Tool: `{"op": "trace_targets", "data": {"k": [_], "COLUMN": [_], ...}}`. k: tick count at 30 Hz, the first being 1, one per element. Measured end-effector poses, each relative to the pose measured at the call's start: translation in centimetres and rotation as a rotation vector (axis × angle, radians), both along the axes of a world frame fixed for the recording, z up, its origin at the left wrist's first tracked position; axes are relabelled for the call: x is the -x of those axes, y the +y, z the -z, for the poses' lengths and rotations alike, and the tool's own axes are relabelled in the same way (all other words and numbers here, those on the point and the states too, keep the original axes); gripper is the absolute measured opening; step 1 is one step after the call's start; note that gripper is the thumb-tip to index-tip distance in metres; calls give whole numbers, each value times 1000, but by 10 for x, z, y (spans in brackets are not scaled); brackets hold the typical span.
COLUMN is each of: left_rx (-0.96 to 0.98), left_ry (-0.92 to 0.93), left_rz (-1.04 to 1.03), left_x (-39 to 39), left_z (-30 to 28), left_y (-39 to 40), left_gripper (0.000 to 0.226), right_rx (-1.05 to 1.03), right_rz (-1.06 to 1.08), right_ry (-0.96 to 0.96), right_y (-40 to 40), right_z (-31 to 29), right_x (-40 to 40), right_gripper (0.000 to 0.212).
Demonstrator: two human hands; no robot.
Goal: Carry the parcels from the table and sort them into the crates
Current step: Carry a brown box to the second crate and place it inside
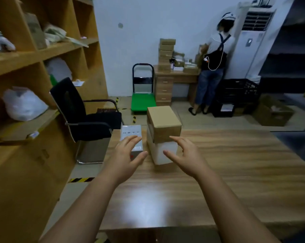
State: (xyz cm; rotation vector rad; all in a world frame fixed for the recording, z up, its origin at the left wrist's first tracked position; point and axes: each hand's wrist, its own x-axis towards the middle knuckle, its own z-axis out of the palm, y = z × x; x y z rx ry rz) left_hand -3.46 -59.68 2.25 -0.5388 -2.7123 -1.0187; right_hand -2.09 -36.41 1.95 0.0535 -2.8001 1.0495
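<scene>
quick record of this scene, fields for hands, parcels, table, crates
left hand: open, over the grey box, no grip yet
right hand: open, beside the white box
parcels: brown box stacked on the white box; grey box to their left
table: wooden table
crates: black crates across the room

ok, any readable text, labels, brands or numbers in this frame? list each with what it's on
None can be read.
Grey box beside the stacked parcels: row of small icons and a white label, too blurred.
Black crates by the far wall: white label on the lower one, too small.
Air conditioner: small dark panel, illegible.
Shelf unit edge: small white tags, too blurred.
Brown box and white box: no print visible.
</scene>
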Motion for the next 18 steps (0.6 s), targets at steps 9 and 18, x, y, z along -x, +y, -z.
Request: {"op": "trace_targets", "data": {"k": [9,18], "left_rx": [16,29], "left_ry": [-127,-223], "left_rz": [6,-96], "left_x": [160,206], "left_z": [28,73], "left_y": [68,99], "left_gripper": [62,59], "right_rx": [-154,-215], "right_rz": [59,-103], "right_ry": [-57,-113], "right_y": [52,76], "right_z": [4,39], "right_x": [150,214], "right_gripper": [63,60]}}
